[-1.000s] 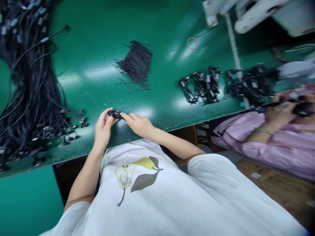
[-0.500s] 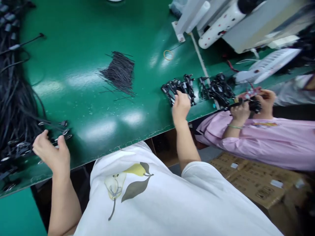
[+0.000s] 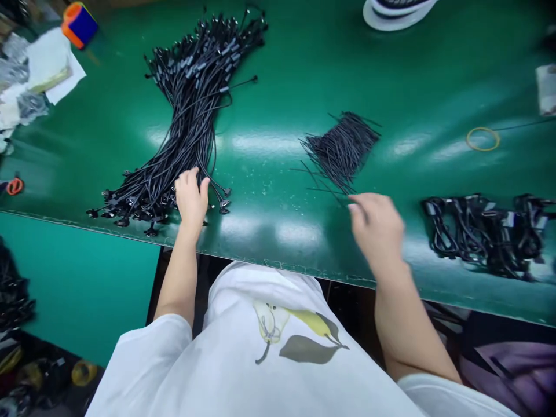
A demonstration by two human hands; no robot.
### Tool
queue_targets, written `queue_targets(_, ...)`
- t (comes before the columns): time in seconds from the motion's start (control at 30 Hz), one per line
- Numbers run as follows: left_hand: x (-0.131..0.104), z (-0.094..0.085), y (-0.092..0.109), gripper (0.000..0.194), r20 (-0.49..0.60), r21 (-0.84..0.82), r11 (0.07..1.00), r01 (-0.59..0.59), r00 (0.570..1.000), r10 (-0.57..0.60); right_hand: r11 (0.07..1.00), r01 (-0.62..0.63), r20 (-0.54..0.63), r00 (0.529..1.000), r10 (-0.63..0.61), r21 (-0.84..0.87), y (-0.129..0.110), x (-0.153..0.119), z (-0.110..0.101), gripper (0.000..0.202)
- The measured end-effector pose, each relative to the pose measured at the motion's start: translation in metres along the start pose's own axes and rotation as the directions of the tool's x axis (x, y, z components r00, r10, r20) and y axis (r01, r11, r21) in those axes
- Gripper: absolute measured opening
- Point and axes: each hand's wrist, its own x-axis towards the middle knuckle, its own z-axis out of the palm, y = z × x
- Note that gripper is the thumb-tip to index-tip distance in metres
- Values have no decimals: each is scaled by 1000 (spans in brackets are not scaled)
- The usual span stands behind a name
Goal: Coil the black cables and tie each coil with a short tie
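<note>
- Head view: the left hand (image 3: 191, 197) is resting on the near end of the cable bundle (image 3: 186, 116), fingers spread over the cables; its grip is lying loose, not closing round any cable that I can see.
- The cable bundle is lying on the green counter (image 3: 278, 69), fanning out from the far middle toward the near left edge, its plug ends scattering beside the left hand.
- The right hand (image 3: 377, 226) is hovering over the counter, blurred, fingers half curled; its grip is holding nothing, so far as the blur allows.
- The right hand's fingertips are pointing at the near corner of the tie pile (image 3: 341, 147), a heap of short black strands lying mid-counter, just beyond the hand.
- The coiled cables (image 3: 486, 231) are lying in a row to the right of the right hand, near the counter's front edge.
- A rubber band (image 3: 482, 139) is lying farther right and back.
- Orange-handled scissors (image 3: 15, 185) are sitting at the left edge.
</note>
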Motion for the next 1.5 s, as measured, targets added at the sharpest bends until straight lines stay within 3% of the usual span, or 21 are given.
queue_targets(0.1,47,-8,-29,47,-56,96,994,49,997,-44,979,204,166,965,-202,7,-40,15,30,29)
queue_targets(0.2,83,-16,-65,33,36,125,990,70,996,-76,944,328,268,906,-327,42,-66,16,45,30)
queue_targets(0.27,92,-20,-81,27,69,97,994,42,996,-49,933,356,323,877,-355,58,-75,14,49,30)
queue_targets(0.33,91,-25,-86,36,73,72,997,6,997,-12,928,368,385,849,-362,62,-76,11,52,30)
queue_targets(0.43,79,-39,-71,47,54,45,998,-36,998,34,925,375,454,814,-361,64,-74,8,53,29)
queue_targets(0.63,61,-83,-28,39,27,4,993,-119,993,119,911,375,429,804,-412,173,-84,21,48,30)
queue_targets(0.77,56,-90,-28,26,180,47,991,-123,977,113,903,378,488,760,-429,205,-99,30,51,30)
queue_targets(0.83,44,-94,-25,27,329,10,986,-166,932,154,898,371,505,743,-439,235,-104,29,51,30)
queue_targets(0.9,27,-103,-14,32,404,-84,975,-204,888,221,888,344,451,769,-453,306,-111,29,47,33)
queue_targets(1.03,-1,-125,21,32,218,-265,916,-302,906,362,798,311,193,866,-462,516,-151,50,38,56)
queue_targets(1.1,-5,-128,32,29,168,-327,887,-326,904,394,722,358,86,863,-498,592,-183,77,39,59)
queue_targets(1.17,-3,-125,29,29,183,-379,878,-293,906,382,687,427,76,816,-573,589,-214,111,45,44)
queue_targets(1.23,6,-119,10,34,207,-353,899,-260,915,347,714,476,167,761,-627,513,-239,145,48,26)
queue_targets(1.3,24,-114,-25,35,177,-231,938,-260,936,303,742,509,145,774,-616,437,-255,174,44,26)
queue_targets(1.33,35,-114,-45,31,136,-155,953,-259,950,280,746,523,75,797,-600,414,-260,186,40,27)
queue_targets(1.43,70,-126,-96,29,-149,7,982,-186,971,185,729,569,-123,813,-570,382,-268,214,32,27)
queue_targets(1.5,83,-142,-106,28,-395,-41,991,-129,913,103,746,563,-71,812,-580,356,-264,229,38,24)
